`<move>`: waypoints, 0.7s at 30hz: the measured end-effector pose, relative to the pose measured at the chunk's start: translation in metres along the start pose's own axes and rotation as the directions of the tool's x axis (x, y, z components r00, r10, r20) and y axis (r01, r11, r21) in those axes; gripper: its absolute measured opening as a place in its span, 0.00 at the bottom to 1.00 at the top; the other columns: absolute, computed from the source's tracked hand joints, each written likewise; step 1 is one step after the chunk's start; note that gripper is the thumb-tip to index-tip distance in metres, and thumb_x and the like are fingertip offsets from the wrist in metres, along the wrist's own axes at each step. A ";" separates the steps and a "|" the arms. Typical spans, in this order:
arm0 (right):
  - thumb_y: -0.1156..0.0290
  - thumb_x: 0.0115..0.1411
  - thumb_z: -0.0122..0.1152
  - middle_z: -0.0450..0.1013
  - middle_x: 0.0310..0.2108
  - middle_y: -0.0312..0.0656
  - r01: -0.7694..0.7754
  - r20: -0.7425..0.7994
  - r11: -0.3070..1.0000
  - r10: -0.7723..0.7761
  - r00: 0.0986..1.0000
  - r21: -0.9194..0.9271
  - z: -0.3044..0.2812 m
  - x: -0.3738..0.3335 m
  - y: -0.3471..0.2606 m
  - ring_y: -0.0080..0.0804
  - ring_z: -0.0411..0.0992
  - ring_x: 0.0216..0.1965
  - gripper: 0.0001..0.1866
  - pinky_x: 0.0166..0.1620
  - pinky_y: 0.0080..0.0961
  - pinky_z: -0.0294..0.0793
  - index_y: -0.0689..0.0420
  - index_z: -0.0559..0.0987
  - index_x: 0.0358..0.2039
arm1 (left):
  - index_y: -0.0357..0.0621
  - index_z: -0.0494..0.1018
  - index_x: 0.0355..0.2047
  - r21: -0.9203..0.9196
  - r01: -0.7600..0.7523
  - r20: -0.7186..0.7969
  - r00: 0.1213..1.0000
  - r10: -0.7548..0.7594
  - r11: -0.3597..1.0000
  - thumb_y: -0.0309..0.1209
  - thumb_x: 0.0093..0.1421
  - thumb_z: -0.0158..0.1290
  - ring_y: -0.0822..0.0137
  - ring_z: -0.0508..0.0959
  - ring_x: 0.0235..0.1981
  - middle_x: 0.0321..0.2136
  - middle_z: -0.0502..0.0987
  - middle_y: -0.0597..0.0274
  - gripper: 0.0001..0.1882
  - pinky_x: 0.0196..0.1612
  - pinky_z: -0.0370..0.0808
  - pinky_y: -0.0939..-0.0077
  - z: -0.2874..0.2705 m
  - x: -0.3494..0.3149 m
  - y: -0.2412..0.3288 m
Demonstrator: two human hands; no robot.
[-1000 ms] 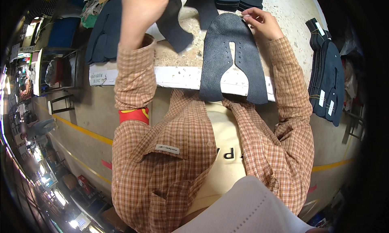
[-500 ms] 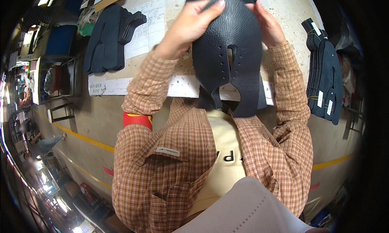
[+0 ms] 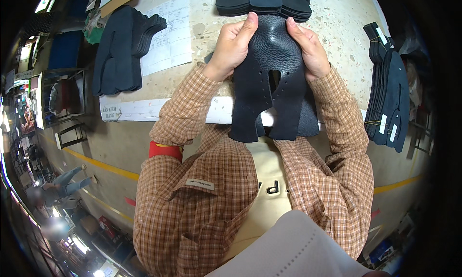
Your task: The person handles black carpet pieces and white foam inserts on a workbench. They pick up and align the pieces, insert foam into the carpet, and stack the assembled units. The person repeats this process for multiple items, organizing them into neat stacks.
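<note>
Between my two hands I hold a black leather shoe upper (image 3: 276, 48), its grained toe end up and its legs hanging down over the table's front edge. Small punched holes flank the slit in its middle. My left hand (image 3: 233, 46) grips the upper's left side, thumb on the grained face. On the opposite side my right hand (image 3: 310, 46) pinches it in the same way, thumb on top. The fingers behind the leather are hidden. Another dark flap shows behind its lower right part. Just beyond the hands lies a stack of black leather pieces (image 3: 264, 1).
On the table (image 3: 207, 29), a stack of black uppers (image 3: 120, 53) lies at left beside a written paper sheet (image 3: 166, 33). Banded, tagged uppers (image 3: 389, 91) lie at the right edge. A cardboard box (image 3: 118, 2) sits at far left. A person (image 3: 67, 185) is at left beyond the table.
Both hands have come lower and nearer to me with the upper. Its toe has bent and flattened between the thumbs, and the stack behind it now shows more.
</note>
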State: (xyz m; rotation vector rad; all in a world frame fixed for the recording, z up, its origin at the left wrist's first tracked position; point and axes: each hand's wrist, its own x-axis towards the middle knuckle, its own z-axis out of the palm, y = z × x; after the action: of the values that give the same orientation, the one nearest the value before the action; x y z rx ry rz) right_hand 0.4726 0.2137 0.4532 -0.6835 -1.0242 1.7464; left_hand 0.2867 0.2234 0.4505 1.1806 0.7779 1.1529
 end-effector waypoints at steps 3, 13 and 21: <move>0.55 0.68 0.52 0.79 0.37 0.35 -0.072 -0.049 0.997 0.072 0.996 0.003 0.004 -0.002 -0.003 0.17 0.76 0.36 0.20 0.42 0.14 0.74 0.61 0.81 0.42 | 0.41 0.76 0.23 0.042 0.007 -0.001 1.000 -0.007 0.999 0.46 0.71 0.43 0.87 0.59 0.23 0.20 0.67 0.80 0.26 0.26 0.58 0.88 -0.001 -0.001 0.003; 0.52 0.68 0.51 0.79 0.35 0.36 -0.117 -0.055 0.990 0.121 0.991 0.083 0.004 -0.004 -0.003 0.18 0.76 0.34 0.22 0.40 0.15 0.75 0.61 0.81 0.40 | 0.42 0.75 0.22 -0.011 0.032 -0.027 0.999 -0.032 0.999 0.45 0.71 0.42 0.86 0.58 0.22 0.19 0.66 0.80 0.25 0.25 0.57 0.87 0.006 -0.005 0.008; 0.53 0.68 0.51 0.79 0.36 0.37 -0.093 -0.085 0.987 0.104 0.991 0.129 0.005 -0.003 -0.002 0.19 0.76 0.33 0.22 0.40 0.15 0.75 0.61 0.80 0.42 | 0.35 0.76 0.44 -0.052 0.114 0.224 0.969 -0.100 0.992 0.45 0.71 0.40 0.74 0.79 0.39 0.41 0.80 0.60 0.24 0.45 0.74 0.82 -0.016 0.000 0.011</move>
State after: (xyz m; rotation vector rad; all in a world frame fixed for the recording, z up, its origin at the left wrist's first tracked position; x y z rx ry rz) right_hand 0.4710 0.2094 0.4570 -0.7383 -0.8232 1.8300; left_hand 0.2693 0.2280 0.4572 1.1754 0.6213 0.9325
